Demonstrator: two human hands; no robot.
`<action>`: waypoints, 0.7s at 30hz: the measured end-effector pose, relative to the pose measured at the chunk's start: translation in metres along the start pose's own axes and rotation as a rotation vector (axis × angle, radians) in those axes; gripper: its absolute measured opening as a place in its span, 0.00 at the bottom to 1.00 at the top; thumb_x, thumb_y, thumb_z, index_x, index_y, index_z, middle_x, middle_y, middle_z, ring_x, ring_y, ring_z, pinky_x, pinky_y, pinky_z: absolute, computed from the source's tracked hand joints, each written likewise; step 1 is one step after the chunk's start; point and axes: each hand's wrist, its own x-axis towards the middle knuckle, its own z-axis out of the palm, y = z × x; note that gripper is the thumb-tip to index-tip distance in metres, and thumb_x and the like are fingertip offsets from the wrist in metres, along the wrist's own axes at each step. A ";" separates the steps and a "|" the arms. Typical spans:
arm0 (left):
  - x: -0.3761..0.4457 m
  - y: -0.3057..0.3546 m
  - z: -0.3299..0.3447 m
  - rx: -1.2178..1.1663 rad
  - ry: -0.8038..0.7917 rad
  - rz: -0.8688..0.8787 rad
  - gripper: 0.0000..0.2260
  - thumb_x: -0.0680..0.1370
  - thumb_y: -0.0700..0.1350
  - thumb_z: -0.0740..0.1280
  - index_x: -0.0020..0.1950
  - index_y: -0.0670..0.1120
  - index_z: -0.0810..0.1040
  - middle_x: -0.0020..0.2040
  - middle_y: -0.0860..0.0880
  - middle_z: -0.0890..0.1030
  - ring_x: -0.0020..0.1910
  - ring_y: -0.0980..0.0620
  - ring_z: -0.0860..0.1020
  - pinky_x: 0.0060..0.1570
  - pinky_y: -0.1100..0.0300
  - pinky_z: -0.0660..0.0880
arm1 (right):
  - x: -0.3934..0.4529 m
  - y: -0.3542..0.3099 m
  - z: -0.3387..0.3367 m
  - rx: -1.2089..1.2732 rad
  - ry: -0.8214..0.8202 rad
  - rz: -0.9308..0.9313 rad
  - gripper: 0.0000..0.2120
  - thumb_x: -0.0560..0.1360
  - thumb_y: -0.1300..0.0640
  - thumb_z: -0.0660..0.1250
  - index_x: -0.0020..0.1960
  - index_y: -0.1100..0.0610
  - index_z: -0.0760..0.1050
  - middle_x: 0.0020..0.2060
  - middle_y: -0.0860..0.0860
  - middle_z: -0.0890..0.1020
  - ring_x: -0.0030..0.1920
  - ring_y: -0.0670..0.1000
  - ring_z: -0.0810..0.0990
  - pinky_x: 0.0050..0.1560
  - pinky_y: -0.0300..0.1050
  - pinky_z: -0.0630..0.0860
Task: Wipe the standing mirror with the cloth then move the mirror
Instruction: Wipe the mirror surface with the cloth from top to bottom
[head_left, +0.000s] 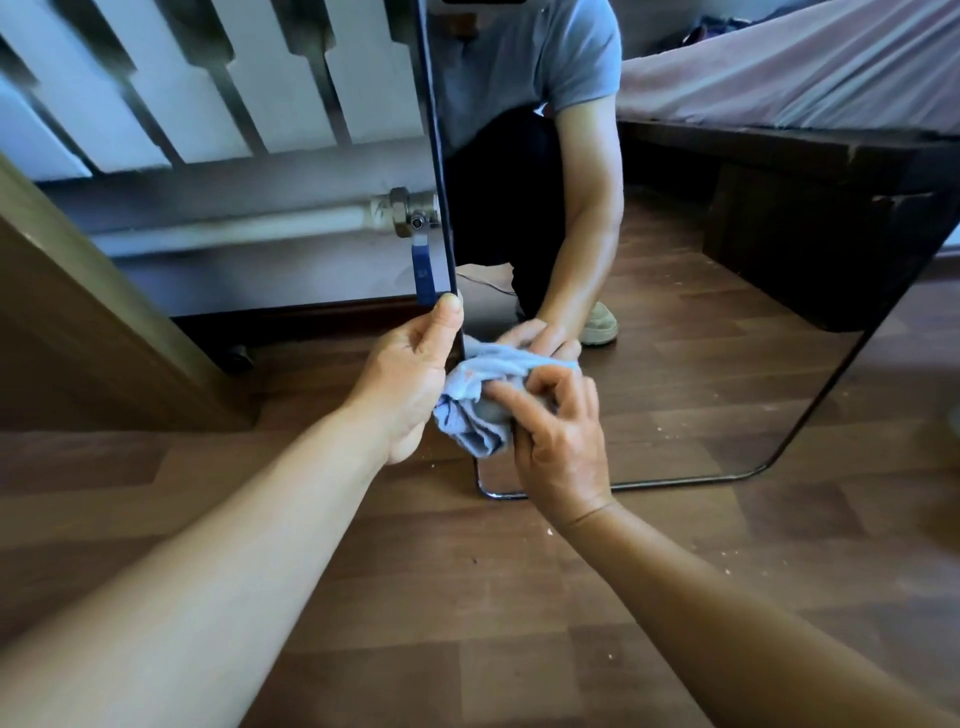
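Observation:
The standing mirror (701, 322) has a thin dark frame with rounded lower corners and rests on the wooden floor, leaning back. My left hand (410, 379) grips its left edge low down, thumb on the front of the frame. My right hand (556, 441) presses a crumpled light blue cloth (475, 410) against the glass near the lower left corner. The glass reflects a crouching person, an arm and the cloth.
A white radiator (208, 88) with a pipe and a blue valve handle (423, 270) stands behind the mirror's left edge. A wooden panel (78, 312) leans at the left. A bed (805, 78) shows in the reflection. Small crumbs dot the floor (467, 597).

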 end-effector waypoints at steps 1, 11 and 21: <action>0.000 0.001 0.000 -0.001 0.002 -0.004 0.09 0.81 0.55 0.59 0.45 0.55 0.76 0.38 0.63 0.81 0.46 0.59 0.80 0.57 0.56 0.75 | -0.009 0.004 0.003 -0.016 -0.032 -0.030 0.10 0.74 0.58 0.63 0.52 0.51 0.81 0.46 0.51 0.67 0.44 0.53 0.68 0.41 0.43 0.70; -0.014 0.011 0.004 -0.071 0.014 -0.040 0.22 0.80 0.55 0.59 0.73 0.49 0.69 0.78 0.49 0.65 0.78 0.42 0.61 0.67 0.43 0.68 | -0.062 0.055 0.000 -0.280 -0.511 -0.301 0.12 0.69 0.49 0.61 0.48 0.46 0.80 0.47 0.47 0.67 0.47 0.50 0.69 0.48 0.43 0.70; -0.019 0.015 0.009 -0.092 0.077 -0.039 0.22 0.80 0.55 0.59 0.73 0.48 0.69 0.77 0.48 0.65 0.77 0.42 0.62 0.68 0.45 0.68 | -0.047 0.082 -0.052 -0.360 -0.516 -0.123 0.09 0.63 0.51 0.73 0.43 0.48 0.82 0.46 0.46 0.66 0.47 0.50 0.68 0.45 0.45 0.73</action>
